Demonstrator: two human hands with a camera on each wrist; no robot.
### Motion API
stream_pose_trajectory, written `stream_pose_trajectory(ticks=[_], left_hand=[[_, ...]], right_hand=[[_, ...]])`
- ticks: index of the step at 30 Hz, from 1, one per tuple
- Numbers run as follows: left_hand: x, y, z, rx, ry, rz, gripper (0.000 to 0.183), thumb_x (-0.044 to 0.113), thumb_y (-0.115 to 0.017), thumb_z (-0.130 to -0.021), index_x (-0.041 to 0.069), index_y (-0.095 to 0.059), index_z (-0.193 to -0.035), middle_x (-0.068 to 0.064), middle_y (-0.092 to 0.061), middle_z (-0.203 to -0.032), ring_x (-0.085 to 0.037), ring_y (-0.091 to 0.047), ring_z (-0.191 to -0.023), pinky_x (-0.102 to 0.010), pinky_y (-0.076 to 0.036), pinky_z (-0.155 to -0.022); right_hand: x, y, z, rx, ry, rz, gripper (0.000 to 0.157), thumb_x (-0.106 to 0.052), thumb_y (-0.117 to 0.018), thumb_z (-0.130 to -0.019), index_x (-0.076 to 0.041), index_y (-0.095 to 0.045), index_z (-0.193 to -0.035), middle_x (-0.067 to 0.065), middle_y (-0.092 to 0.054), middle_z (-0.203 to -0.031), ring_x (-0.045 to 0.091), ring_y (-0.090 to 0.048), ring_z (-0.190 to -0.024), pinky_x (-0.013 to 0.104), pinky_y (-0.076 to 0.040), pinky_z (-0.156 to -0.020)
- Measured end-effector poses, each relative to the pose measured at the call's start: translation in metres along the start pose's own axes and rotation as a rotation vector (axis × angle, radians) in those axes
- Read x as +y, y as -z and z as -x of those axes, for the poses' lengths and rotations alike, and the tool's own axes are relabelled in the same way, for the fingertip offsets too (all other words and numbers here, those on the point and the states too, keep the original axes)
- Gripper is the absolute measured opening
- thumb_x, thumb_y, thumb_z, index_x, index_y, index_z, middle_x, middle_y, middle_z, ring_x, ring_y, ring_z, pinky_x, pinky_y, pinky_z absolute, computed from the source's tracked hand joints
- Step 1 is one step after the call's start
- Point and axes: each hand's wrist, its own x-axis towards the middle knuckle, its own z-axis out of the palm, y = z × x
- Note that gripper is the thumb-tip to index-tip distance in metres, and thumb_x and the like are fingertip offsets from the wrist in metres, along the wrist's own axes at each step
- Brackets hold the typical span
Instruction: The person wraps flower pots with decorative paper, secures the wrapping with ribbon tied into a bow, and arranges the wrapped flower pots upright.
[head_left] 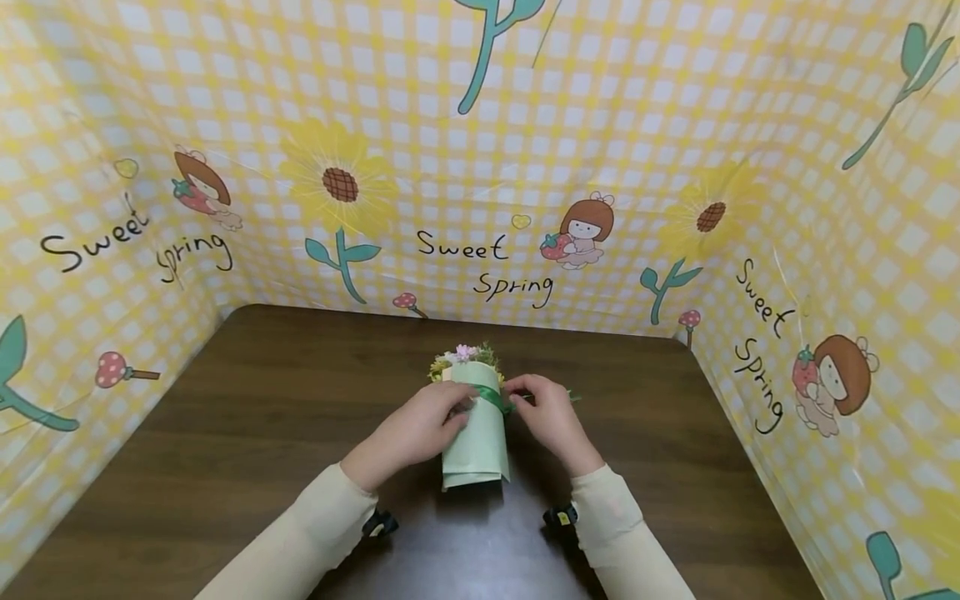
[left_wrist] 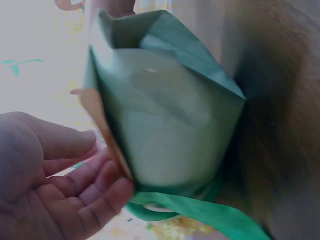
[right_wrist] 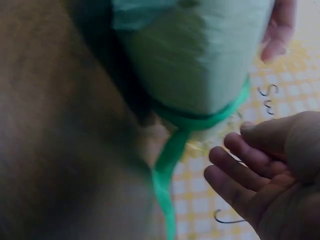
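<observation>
A bouquet wrapped in pale green paper (head_left: pixel 474 442) lies on the table, its pink and yellow flowers (head_left: pixel 467 354) at the far end. Around the wrap runs a green ribbon (head_left: pixel 491 395), with a loose tail (right_wrist: pixel 164 172) hanging down in the right wrist view. My left hand (head_left: pixel 423 423) rests its loosely bent fingers against the bouquet's left side, close to the ribbon. An orange-brown edge (left_wrist: pixel 106 125) of the wrap shows beside those fingertips in the left wrist view. On the other side, my right hand (head_left: pixel 551 412) is beside the ribbon, its fingers relaxed and nothing between them.
The dark brown wooden table (head_left: pixel 322 358) stretches out around the bouquet. A yellow checked cloth (head_left: pixel 465 183) with printed flowers, figures and lettering walls off the back and both sides.
</observation>
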Motion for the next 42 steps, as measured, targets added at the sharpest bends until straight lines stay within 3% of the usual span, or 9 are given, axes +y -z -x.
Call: stream_pose_trajectory(ticks=[5, 10, 14, 19, 22, 29, 42], left_hand=[[-0.006, -0.006, -0.004, 0.044, 0.058, 0.083, 0.042, 0.012, -0.069, -0.099, 0.004, -0.058, -0.138, 0.000, -0.066, -0.109, -0.012, -0.062, -0.097, -0.033, -0.054, -0.085], [-0.008, -0.007, -0.002, 0.114, 0.025, 0.014, 0.036, 0.017, -0.075, -0.095, 0.006, -0.067, -0.129, -0.003, -0.060, -0.115, -0.018, -0.054, -0.103, -0.036, -0.050, -0.086], [-0.008, -0.006, 0.001, 0.157, 0.013, -0.060, 0.029, 0.021, -0.079, -0.092, 0.010, -0.073, -0.118, -0.005, -0.057, -0.125, -0.025, -0.049, -0.116, -0.042, -0.046, -0.095], [-0.005, -0.003, 0.002, 0.117, 0.030, -0.077, 0.028, 0.024, -0.076, -0.095, 0.009, -0.073, -0.118, -0.006, -0.063, -0.130, -0.028, -0.053, -0.124, -0.046, -0.046, -0.104], [-0.005, -0.002, 0.001, 0.100, 0.052, -0.053, 0.030, 0.024, -0.076, -0.094, 0.007, -0.072, -0.119, -0.007, -0.066, -0.128, -0.027, -0.057, -0.123, -0.044, -0.049, -0.103], [-0.008, -0.002, -0.002, 0.124, 0.109, 0.007, 0.033, 0.023, -0.081, -0.090, 0.007, -0.072, -0.117, -0.007, -0.066, -0.126, -0.022, -0.063, -0.115, -0.040, -0.053, -0.097], [-0.006, -0.002, -0.001, 0.165, 0.132, -0.001, 0.044, 0.025, -0.084, -0.087, 0.005, -0.067, -0.123, -0.010, -0.061, -0.130, -0.027, -0.055, -0.123, -0.043, -0.051, -0.099]], right_hand=[[0.000, -0.011, 0.001, -0.031, -0.025, -0.071, 0.022, -0.009, -0.070, -0.098, -0.012, -0.073, -0.120, 0.002, -0.071, -0.115, 0.018, -0.068, -0.104, 0.037, -0.058, -0.087], [-0.001, -0.015, 0.001, -0.035, -0.037, -0.067, 0.024, -0.010, -0.070, -0.097, -0.012, -0.073, -0.121, 0.002, -0.070, -0.115, 0.018, -0.068, -0.103, 0.038, -0.058, -0.088], [0.001, -0.015, 0.001, -0.022, -0.033, -0.065, 0.020, -0.010, -0.073, -0.096, -0.013, -0.074, -0.116, 0.002, -0.071, -0.112, 0.018, -0.068, -0.100, 0.038, -0.057, -0.086], [0.004, -0.015, -0.001, -0.008, -0.025, -0.065, 0.010, -0.012, -0.075, -0.095, -0.015, -0.074, -0.104, 0.000, -0.071, -0.106, 0.015, -0.066, -0.092, 0.036, -0.057, -0.082], [0.005, -0.013, -0.001, -0.007, -0.026, -0.050, 0.006, -0.014, -0.075, -0.094, -0.017, -0.073, -0.099, -0.003, -0.070, -0.099, 0.013, -0.064, -0.087, 0.034, -0.056, -0.079], [0.002, -0.006, 0.000, -0.010, -0.059, -0.076, 0.008, -0.020, -0.079, -0.092, -0.021, -0.071, -0.091, -0.005, -0.067, -0.094, 0.014, -0.062, -0.081, 0.033, -0.054, -0.072], [-0.005, 0.010, 0.000, -0.042, -0.065, -0.192, 0.009, -0.024, -0.080, -0.091, -0.022, -0.071, -0.092, -0.004, -0.070, -0.089, 0.020, -0.064, -0.081, 0.033, -0.054, -0.070]])
